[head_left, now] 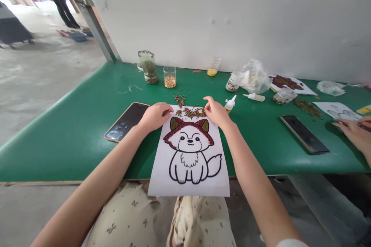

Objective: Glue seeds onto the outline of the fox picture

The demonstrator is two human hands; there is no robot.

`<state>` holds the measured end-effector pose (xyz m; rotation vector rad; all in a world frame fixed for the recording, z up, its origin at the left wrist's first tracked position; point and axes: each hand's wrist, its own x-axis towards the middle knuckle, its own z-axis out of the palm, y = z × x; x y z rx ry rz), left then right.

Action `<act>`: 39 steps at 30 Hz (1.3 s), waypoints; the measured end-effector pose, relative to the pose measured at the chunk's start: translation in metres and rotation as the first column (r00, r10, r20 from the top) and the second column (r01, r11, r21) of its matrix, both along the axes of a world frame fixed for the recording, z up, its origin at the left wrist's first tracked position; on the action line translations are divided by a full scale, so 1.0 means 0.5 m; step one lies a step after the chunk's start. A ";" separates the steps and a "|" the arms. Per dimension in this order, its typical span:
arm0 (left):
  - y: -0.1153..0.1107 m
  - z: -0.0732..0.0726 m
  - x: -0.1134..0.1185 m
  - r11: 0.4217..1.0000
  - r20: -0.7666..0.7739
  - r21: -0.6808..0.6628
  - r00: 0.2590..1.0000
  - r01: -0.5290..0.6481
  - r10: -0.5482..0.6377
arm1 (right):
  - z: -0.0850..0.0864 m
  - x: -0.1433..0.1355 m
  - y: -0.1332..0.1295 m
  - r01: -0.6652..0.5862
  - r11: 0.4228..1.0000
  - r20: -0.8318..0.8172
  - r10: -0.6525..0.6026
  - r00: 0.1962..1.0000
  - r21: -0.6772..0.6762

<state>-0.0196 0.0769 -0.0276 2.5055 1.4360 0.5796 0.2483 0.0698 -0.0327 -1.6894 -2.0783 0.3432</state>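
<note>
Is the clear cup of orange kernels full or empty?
Neither, just partly full: the orange kernels fill its lower part, and the clear cup's wall shows bare above them.

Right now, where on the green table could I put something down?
The green table looks bare left of the left-hand phone and between the right forearm and the other phone. It is crowded where grains lie between left hand and right hand, and around the plastic bag.
</note>
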 end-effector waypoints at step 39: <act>-0.001 0.002 0.014 0.999 -0.025 -0.006 0.999 -0.038 0.038 | -0.035 -0.135 -0.192 -0.546 0.826 -0.042 0.555 0.830 0.138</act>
